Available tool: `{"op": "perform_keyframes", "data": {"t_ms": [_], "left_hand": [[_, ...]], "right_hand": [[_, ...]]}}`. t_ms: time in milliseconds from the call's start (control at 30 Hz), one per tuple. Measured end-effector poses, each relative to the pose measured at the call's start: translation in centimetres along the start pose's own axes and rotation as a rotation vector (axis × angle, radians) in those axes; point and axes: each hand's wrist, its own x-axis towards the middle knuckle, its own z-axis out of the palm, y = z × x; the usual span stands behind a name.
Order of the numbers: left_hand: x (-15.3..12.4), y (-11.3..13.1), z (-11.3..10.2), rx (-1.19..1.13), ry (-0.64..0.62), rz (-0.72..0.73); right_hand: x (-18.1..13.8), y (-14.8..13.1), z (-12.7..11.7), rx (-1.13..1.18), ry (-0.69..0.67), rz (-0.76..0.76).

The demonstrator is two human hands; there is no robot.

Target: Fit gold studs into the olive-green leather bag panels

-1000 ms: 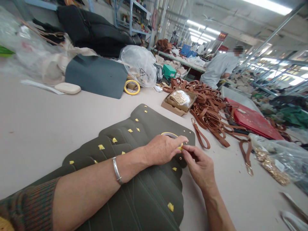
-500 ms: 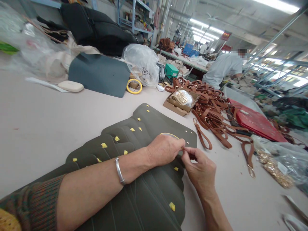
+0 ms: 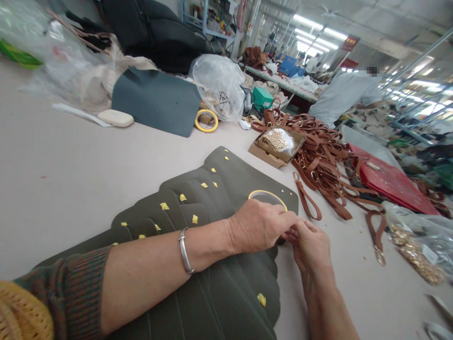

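My left hand (image 3: 262,225), with a silver bangle on the wrist, is closed over the near side of a yellow-rimmed roll of tape (image 3: 268,192). Its fingertips meet those of my right hand (image 3: 311,238), which is pinched; whatever lies between the fingertips is too small to make out. Both hands are above the right edge of stacked dark olive pieces (image 3: 244,170) with scalloped edges, spread on the table. Small yellow tape bits (image 3: 164,206) dot these pieces, and my left forearm covers part of the stack.
Brown straps with metal clasps (image 3: 318,156) are heaped at right behind a cardboard box (image 3: 278,146) of gold-coloured hardware. A second tape roll (image 3: 206,121) stands beside a dark grey sheet (image 3: 155,101). Bagged gold pieces (image 3: 415,252) lie at far right. A person (image 3: 347,94) bends over farther back.
Both hands have shifted right together, the tape roll moving with my left hand and showing more of its ring. The whole view has also slid slightly.
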Motion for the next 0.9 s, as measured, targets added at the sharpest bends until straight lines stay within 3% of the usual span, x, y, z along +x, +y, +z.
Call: {"op": "perform_keyframes", "data": {"t_ms": [200, 400, 633, 800, 900], "left_hand": [[0.0, -1.0, 0.6, 0.004, -0.120, -0.125], [0.1, -1.1, 0.6, -0.026, -0.205, -0.154], [0.1, -1.2, 0.9, 0.003, -0.324, -0.139], [0.1, -1.3, 0.8, -0.027, -0.313, -0.164], [0.1, -1.3, 0.8, -0.036, -0.322, -0.166]], "right_hand": [[0.4, -0.5, -3.0, -0.353, -0.288, 0.155], [0.1, 0.1, -2.2, -0.549, -0.260, 0.046], [0.1, 0.6, -1.8, -0.871, -0.238, -0.195], [0.1, 0.7, -2.4, -0.766, -0.203, -0.108], [-0.2, 0.7, -3.0, -0.643, -0.263, -0.067]]}}
